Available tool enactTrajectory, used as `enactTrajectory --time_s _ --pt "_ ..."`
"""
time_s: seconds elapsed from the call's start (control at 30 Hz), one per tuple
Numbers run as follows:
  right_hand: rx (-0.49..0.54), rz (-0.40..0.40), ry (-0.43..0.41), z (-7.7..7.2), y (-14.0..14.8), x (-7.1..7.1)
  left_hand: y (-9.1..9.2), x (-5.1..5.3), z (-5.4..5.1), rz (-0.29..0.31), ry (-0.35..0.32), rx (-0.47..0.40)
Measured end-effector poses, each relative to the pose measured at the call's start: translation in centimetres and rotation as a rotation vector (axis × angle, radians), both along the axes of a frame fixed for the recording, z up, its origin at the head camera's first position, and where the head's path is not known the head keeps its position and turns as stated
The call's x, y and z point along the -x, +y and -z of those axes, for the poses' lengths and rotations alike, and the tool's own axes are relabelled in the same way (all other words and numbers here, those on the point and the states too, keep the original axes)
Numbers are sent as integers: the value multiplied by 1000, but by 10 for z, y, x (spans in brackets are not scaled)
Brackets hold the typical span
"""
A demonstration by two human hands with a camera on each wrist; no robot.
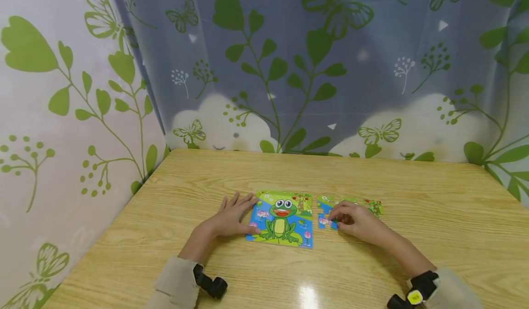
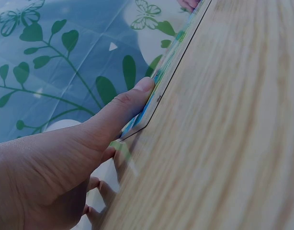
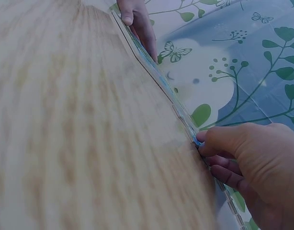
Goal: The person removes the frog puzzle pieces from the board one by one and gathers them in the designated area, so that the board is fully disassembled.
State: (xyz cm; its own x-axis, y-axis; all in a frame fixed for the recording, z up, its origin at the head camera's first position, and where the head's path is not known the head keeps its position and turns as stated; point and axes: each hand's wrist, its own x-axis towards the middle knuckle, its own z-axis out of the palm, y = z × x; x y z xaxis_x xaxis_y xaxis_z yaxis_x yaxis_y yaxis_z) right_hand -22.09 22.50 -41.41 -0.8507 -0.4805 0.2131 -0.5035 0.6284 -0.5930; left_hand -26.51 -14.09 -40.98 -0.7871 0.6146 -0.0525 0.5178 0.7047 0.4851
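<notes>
Centrally, frog board (image 1: 279, 227), right hand (image 1: 358, 223) pinching piece (image 1: 323, 221)

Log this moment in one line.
left hand: touching frog picture | right hand: pinching puzzle piece | surface: wooden table

A wood-grained counter (image 1: 231, 166) is stretching back to a blue-grey backdrop (image 1: 372, 79), which is displaying green leafy stems (image 1: 278, 69), butterflies (image 1: 380, 132), white triangles (image 1: 443, 25) and clouds (image 1: 221, 118). At left, a pinkish-white sheet (image 1: 25, 111) is hanging, bearing similar prints. Glare (image 1: 307, 296) is gleaming on the counter's foreground.
</notes>
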Motion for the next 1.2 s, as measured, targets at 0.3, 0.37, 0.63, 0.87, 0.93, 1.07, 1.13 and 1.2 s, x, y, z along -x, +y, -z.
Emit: enactTrajectory --time_s 0.3,0.37,0.63,0.87,0.93,1.07,1.13,1.2 --pt "6 -6 0 1 1 1 1 0 -1 -8 -5 14" --pt "8 -7 -1 1 1 1 1 0 -1 -9 -6 14" --pt "7 -4 -15 3 2 2 0 0 -1 -5 -5 11" --pt "10 -6 -22 3 1 2 -1 1 0 -9 -8 14" --pt "15 -9 -13 2 1 2 0 0 0 -8 -6 13" --pt "21 -22 25 -1 1 0 0 -1 -1 -4 -2 10" --pt "26 -28 47 -3 -1 0 0 -1 -1 -3 1 11" --pt "26 -28 57 -7 -6 0 0 -1 -1 -5 3 11"
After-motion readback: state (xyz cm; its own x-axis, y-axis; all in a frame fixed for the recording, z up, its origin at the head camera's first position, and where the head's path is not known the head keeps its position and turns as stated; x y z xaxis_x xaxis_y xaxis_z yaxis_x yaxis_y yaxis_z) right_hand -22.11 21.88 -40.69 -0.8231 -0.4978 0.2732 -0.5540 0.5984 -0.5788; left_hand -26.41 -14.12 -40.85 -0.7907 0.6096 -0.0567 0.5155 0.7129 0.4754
